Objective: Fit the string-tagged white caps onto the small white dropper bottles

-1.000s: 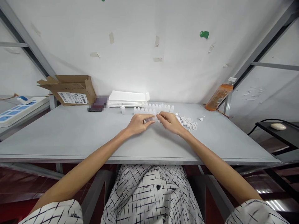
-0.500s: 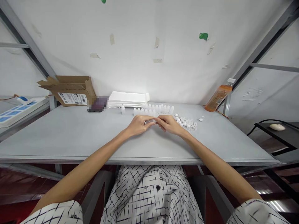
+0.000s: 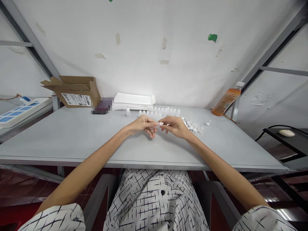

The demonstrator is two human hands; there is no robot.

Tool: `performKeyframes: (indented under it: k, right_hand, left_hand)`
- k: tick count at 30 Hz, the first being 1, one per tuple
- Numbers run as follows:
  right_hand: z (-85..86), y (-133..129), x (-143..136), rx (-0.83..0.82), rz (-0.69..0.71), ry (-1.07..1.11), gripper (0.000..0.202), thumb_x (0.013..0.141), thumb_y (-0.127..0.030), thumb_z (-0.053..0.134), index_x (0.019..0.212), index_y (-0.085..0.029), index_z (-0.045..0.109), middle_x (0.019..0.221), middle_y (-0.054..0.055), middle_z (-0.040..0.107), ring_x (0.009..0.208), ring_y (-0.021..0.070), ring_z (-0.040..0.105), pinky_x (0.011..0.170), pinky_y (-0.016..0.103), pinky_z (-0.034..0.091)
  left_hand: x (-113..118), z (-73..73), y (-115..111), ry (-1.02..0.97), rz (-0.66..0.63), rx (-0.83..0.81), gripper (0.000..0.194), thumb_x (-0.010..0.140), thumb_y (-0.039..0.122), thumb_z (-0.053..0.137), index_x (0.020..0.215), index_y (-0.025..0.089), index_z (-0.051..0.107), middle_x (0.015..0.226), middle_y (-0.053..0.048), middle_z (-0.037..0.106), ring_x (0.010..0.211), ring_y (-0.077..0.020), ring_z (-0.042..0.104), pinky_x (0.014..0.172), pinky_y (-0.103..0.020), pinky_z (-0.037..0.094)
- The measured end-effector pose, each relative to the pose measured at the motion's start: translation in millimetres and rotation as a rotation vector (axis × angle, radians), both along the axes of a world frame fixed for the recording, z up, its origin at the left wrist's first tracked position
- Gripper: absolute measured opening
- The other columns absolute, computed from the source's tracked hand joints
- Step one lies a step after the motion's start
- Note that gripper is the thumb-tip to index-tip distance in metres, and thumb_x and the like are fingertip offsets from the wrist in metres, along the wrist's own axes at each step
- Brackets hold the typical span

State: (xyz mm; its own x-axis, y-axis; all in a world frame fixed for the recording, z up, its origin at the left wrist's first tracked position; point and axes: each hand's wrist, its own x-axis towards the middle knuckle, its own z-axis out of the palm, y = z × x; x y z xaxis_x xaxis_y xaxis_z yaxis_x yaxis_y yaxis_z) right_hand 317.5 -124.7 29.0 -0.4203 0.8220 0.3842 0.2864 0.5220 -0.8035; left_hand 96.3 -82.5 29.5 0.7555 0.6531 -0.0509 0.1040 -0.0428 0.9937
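My left hand (image 3: 143, 124) is closed on a small translucent plastic bottle (image 3: 154, 127), which lies sideways and is mostly hidden by the fingers. At the bottle's neck end, my right hand (image 3: 176, 126) pinches a small white cap (image 3: 160, 123). Whether the cap is fully seated cannot be made out. Just beyond the hands stand rows of similar small bottles (image 3: 166, 111), upright on the table. One more bottle (image 3: 128, 112) stands apart on the left. Beside my right hand lies a loose pile of white caps and ring-like pieces (image 3: 195, 127).
A stack of white trays or cartons (image 3: 133, 100) sits against the wall. Left of it are a dark, blurred-out object (image 3: 101, 110) and an open cardboard box (image 3: 74, 93). An orange drink bottle (image 3: 226, 101) leans at the right. The grey table (image 3: 96, 144) ends near my lap.
The hands have turned around the small bottle: the left fingers now curl beneath it, and the white cap shows between both hands. The view has shifted slightly.
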Motion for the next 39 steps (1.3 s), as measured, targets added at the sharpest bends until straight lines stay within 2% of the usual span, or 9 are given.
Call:
performKeyframes:
  k: [4,9,13,15,19,23,27,34,39]
  right_hand:
    - [1.4,-1.1,0.5,-0.045,-0.040,0.043,0.038,0.083,-0.049,0.073,0.104,-0.018,0.073,0.096,0.009,0.067,0.067,0.0160,0.069,0.052,0.030,0.059]
    - [-2.0,0.5,0.2,-0.154,-0.043,0.004,0.040,0.088,-0.053,0.065,0.088,-0.014,0.068,0.066,0.003,0.065,0.052,0.0146,0.065,0.052,0.030,0.057]
    - [-0.4,0.3,0.0,-0.137,-0.008,0.024,0.038,0.081,-0.046,0.074,0.102,-0.016,0.065,0.090,0.008,0.070,0.070,0.0178,0.071,0.058,0.030,0.061]
    - [1.3,-0.4,0.0,-0.153,-0.018,0.014,0.042,0.082,-0.045,0.074,0.111,-0.017,0.063,0.094,0.007,0.069,0.067,0.0168,0.071,0.055,0.030,0.061]
    - [1.8,-0.8,-0.6,-0.137,-0.025,-0.025,0.028,0.089,-0.042,0.064,0.097,-0.015,0.066,0.076,0.004,0.066,0.062,0.0152,0.068,0.055,0.029,0.061]
    - [-0.9,0.5,-1.3,-0.050,-0.018,-0.010,0.021,0.083,-0.030,0.068,0.098,-0.015,0.067,0.095,0.008,0.068,0.074,0.0167,0.071,0.063,0.031,0.064]
    - [-2.4,0.6,-2.2,-0.037,-0.019,-0.005,0.025,0.085,-0.035,0.069,0.101,-0.016,0.073,0.100,0.009,0.067,0.073,0.0159,0.071,0.065,0.032,0.065]
    - [1.9,0.9,-1.4,-0.058,-0.005,0.119,0.024,0.077,-0.037,0.078,0.091,-0.018,0.078,0.094,0.006,0.066,0.075,0.0155,0.069,0.066,0.032,0.066]
    - [6.5,-0.6,1.0,-0.118,0.032,0.180,0.024,0.072,-0.035,0.082,0.088,-0.017,0.078,0.094,0.007,0.066,0.074,0.0161,0.069,0.064,0.035,0.067]
  left_hand:
    - [-2.8,-0.4,1.9,-0.027,-0.012,-0.018,0.039,0.082,0.049,0.077,0.081,0.010,0.074,0.076,-0.010,0.072,0.066,-0.0173,0.072,0.061,-0.029,0.062]
    - [-2.8,-2.3,2.2,-0.018,-0.009,-0.002,0.036,0.082,0.047,0.077,0.082,0.010,0.074,0.075,-0.008,0.070,0.064,-0.0166,0.072,0.059,-0.027,0.062]
    - [-3.1,-6.9,4.9,-0.012,-0.006,0.003,0.039,0.082,0.048,0.076,0.087,0.009,0.074,0.076,-0.009,0.070,0.065,-0.0172,0.072,0.059,-0.029,0.062]
    - [-3.2,-8.3,5.9,-0.010,-0.002,0.008,0.039,0.083,0.048,0.076,0.087,0.009,0.074,0.077,-0.009,0.070,0.065,-0.0169,0.072,0.060,-0.029,0.063]
    - [-2.8,-8.5,5.9,0.008,-0.017,0.005,0.039,0.083,0.048,0.076,0.084,0.009,0.072,0.075,-0.009,0.070,0.065,-0.0167,0.071,0.061,-0.029,0.063]
    - [-2.7,-8.5,5.7,0.010,-0.018,-0.006,0.040,0.084,0.048,0.075,0.085,0.008,0.072,0.074,-0.009,0.069,0.064,-0.0174,0.071,0.060,-0.029,0.063]
    - [-2.8,-7.1,4.9,0.006,-0.022,-0.019,0.038,0.084,0.046,0.076,0.082,0.008,0.072,0.075,-0.008,0.067,0.065,-0.0181,0.072,0.059,-0.029,0.062]
    - [-1.9,0.2,2.6,-0.010,-0.037,-0.239,0.035,0.087,0.043,0.071,0.092,0.008,0.070,0.074,-0.007,0.066,0.052,-0.0149,0.066,0.046,-0.027,0.054]
    - [-3.5,1.3,3.5,-0.020,-0.080,-0.353,0.033,0.086,0.042,0.070,0.089,0.010,0.066,0.063,0.000,0.056,0.047,-0.0140,0.061,0.039,-0.024,0.047]
